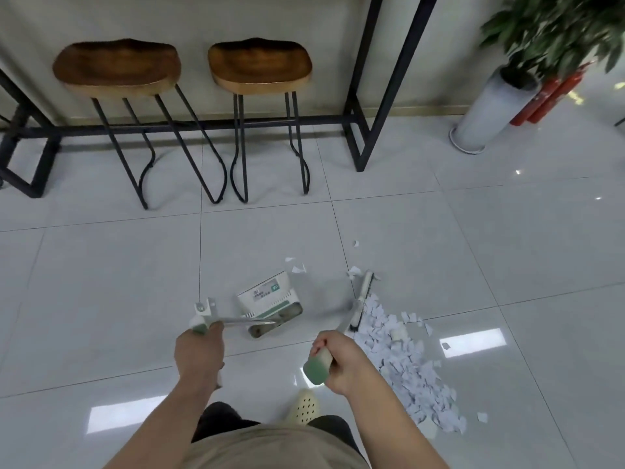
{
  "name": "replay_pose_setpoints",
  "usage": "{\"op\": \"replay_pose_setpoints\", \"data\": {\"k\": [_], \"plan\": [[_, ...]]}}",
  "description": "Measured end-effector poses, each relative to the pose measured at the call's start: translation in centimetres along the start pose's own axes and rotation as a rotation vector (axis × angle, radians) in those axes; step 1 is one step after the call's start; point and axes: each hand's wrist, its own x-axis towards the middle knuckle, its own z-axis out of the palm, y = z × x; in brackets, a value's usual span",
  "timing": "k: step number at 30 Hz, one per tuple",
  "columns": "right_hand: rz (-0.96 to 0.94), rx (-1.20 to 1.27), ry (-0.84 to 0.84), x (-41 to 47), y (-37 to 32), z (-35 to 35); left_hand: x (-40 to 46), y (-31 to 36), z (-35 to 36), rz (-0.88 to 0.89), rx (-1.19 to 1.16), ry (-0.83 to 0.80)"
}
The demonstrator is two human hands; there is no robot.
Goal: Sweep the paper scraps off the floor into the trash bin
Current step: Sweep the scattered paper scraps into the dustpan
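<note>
white paper scraps (402,363) beside broom (360,304), right hand (341,362) gripping handle

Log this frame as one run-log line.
stage: sweeping | left hand: grips dustpan handle | right hand: grips broom handle | paper scraps: piled right of broom head | dustpan: no scraps visible | trash bin: unseen
</note>
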Motion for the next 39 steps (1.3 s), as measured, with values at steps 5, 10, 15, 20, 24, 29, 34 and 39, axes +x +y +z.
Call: {"op": "replay_pose_setpoints", "data": {"k": [5,10,15,20,24,29,34,39], "plan": [[-0.002,0.142,-0.101,-1.7,-3.9,2.6,2.2,3.5,0.7,0.059,0.001,-0.024],[0.056,0.198,-0.191,1.5,-6.6,8.0,6.3,7.4,-0.3,0.106,0.058,-0.030],[0.127,0.201,-0.237,6.7,-7.9,15.3,13.4,11.8,-3.3,0.144,0.132,-0.055],[0.183,0.271,-0.219,12.1,-9.3,21.0,20.4,16.1,-4.9,0.188,0.244,-0.110],[0.135,0.391,-0.100,13.5,-8.8,21.3,23.6,17.8,-4.8,0.237,0.379,-0.142],[0.123,0.455,0.172,12.5,-7.1,18.4,24.9,19.8,-2.7,0.257,0.450,-0.239],[-0.028,0.441,0.306,11.3,-8.8,18.5,24.4,22.3,1.1,0.267,0.427,-0.308],[-0.123,0.672,0.187,8.8,-12.0,17.8,23.1,24.2,4.2,0.222,0.406,-0.348]]}}
